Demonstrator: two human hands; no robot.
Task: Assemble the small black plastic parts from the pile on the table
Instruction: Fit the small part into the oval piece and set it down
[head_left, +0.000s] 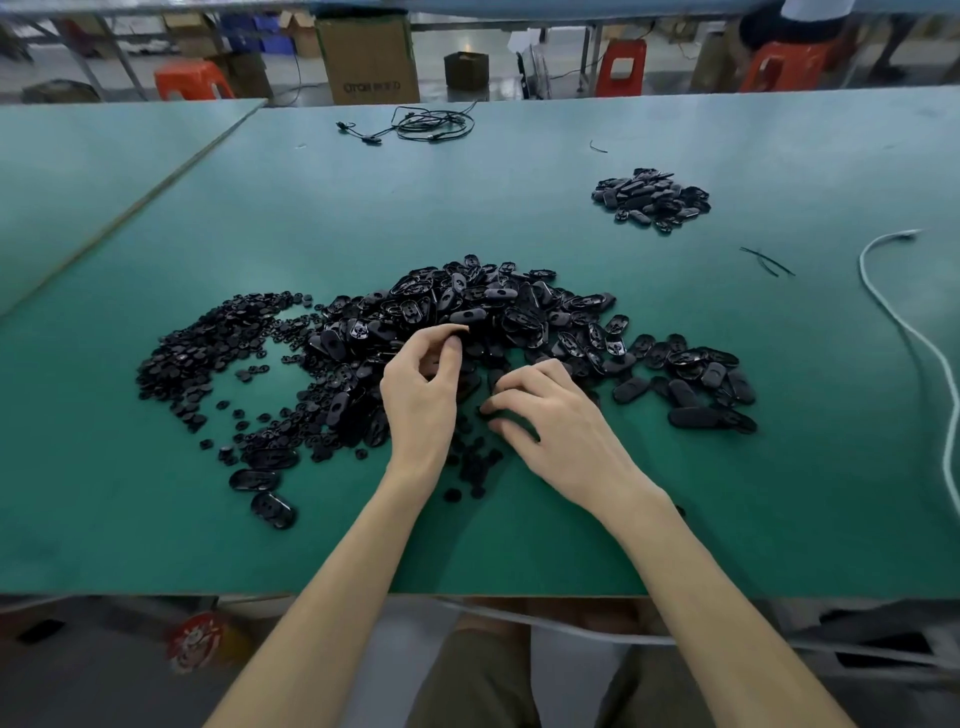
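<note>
A big pile of black oval shells (483, 312) covers the middle of the green table (571, 530). To its left spreads a heap of small round black pieces (208, 353). My left hand (423, 395) is raised over the pile's near edge, its fingers curled round a black oval part (465, 376). My right hand (556, 421) lies low beside it, fingertips pinching a small black piece (493, 413) among loose ones. A smaller heap of oval parts (652, 200) lies apart at the far right.
A white cable (904, 332) snakes along the right side of the table. A coiled black wire (431, 124) lies at the far edge, and thin black strands (766, 260) lie right of the pile. Cardboard boxes and red stools stand beyond the table.
</note>
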